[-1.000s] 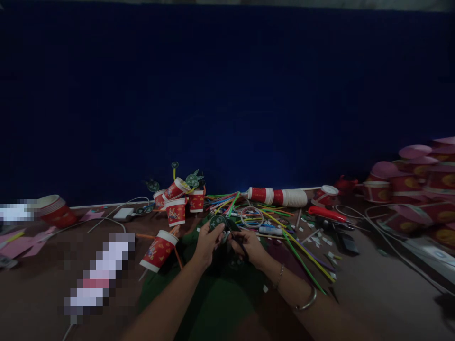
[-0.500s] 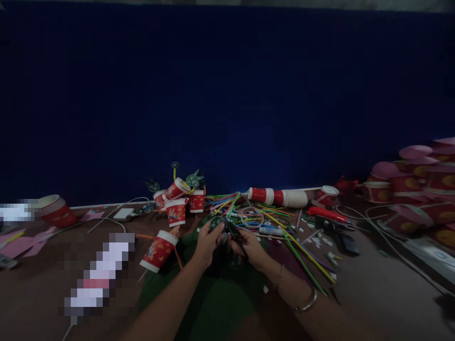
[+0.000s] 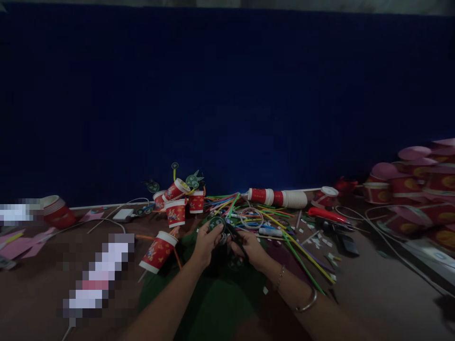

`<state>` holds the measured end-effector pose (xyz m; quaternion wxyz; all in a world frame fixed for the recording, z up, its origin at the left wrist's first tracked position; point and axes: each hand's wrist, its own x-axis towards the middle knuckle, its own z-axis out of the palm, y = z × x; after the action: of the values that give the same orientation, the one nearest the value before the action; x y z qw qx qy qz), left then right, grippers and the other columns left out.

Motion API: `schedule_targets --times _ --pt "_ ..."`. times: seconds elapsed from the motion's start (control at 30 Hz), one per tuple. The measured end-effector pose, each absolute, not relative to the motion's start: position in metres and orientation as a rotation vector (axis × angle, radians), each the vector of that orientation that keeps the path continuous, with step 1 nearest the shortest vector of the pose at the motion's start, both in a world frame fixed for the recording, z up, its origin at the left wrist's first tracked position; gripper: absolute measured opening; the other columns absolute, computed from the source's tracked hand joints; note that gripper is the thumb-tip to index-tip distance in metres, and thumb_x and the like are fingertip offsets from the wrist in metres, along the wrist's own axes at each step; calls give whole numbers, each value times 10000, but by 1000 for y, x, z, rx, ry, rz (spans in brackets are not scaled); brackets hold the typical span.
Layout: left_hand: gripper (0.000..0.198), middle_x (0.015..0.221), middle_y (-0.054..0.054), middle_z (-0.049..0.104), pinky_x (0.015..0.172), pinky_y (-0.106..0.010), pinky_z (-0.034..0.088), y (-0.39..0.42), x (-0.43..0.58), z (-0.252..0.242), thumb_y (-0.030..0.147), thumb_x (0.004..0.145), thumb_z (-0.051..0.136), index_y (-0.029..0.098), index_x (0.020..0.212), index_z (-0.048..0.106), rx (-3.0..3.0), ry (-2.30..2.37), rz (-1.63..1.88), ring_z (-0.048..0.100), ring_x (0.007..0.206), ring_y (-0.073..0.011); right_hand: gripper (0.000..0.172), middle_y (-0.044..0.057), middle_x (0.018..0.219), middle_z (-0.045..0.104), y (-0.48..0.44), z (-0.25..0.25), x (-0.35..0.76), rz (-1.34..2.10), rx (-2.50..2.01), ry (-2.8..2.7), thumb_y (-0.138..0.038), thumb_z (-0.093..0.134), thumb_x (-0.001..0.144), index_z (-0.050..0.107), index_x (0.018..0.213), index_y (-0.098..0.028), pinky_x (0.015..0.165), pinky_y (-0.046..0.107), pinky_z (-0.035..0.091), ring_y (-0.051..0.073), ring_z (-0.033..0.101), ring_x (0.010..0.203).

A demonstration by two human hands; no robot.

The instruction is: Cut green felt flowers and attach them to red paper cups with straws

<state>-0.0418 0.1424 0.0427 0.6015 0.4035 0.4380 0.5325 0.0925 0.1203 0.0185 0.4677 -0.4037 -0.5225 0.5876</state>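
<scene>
Between the thumb and fingers of my left hand (image 3: 207, 242) is a dark green paper cutout (image 3: 216, 223) with pale round markings. My right hand (image 3: 251, 247) is closed round a pair of black scissors (image 3: 236, 237), whose blades point up and left beside the paper. More dark green paper hangs below the two hands, partly in shadow. Close to my left wrist, a red paper cup (image 3: 159, 252) lies tilted with orange strips at its rim. Several more red cups (image 3: 176, 212) with green paper pieces stand beyond it.
Coloured sticks (image 3: 280, 222) and small paper scraps (image 3: 317, 240) lie behind and right of my hands. A stack of cups (image 3: 277, 196) rests on its side at the wall. A red-handled tool (image 3: 329, 214) and decorated cups (image 3: 408, 189) are at the right. Cables cross both sides.
The scissors have turned a little and their blades look more spread beside the green paper. Both hands stay in nearly the same place.
</scene>
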Motion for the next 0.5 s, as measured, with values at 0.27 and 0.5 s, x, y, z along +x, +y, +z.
schedule_targets --times 0.27,0.5 --pt "299 405 103 347 363 -131 197 144 -45 41 345 589 723 158 632 494 956 986 1227 270 352 -9 288 -80 444 449 119 22 92 1475 -1002 -1263 -368 709 585 548 678 -148 311 169 299 37 343 320" --pt "321 404 107 342 352 -144 138 146 -46 39 348 577 724 165 616 463 934 984 1212 249 334 -7 309 -73 451 466 121 14 94 1472 -982 -1282 -409 694 596 561 693 -147 303 169 285 40 356 313"
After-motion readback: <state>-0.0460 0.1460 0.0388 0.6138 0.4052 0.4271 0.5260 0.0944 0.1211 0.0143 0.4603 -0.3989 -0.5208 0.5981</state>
